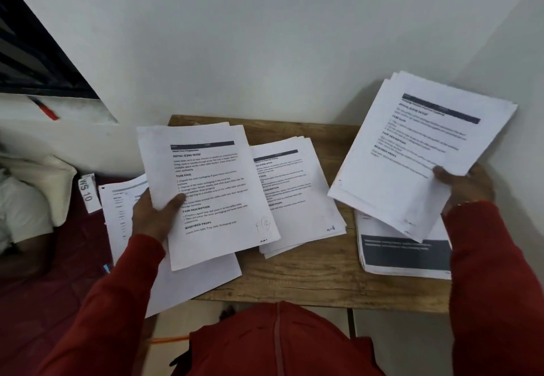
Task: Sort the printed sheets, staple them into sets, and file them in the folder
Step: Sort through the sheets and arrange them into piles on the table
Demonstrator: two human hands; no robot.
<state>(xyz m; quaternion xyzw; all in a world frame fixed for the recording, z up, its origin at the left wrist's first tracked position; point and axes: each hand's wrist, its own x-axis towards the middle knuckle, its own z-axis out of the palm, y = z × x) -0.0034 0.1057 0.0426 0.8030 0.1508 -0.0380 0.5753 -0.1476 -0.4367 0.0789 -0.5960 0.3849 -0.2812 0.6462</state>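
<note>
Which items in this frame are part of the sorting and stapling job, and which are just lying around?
Job:
left hand gripping a sheet set
right hand gripping a second set
middle pile
right pile
left pile
table

Lying about:
red pen on the ledge
WS 10 tag
white cloth

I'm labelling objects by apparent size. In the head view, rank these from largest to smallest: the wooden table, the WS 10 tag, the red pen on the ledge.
1. Wooden table
2. WS 10 tag and red pen: too alike to rank.
</note>
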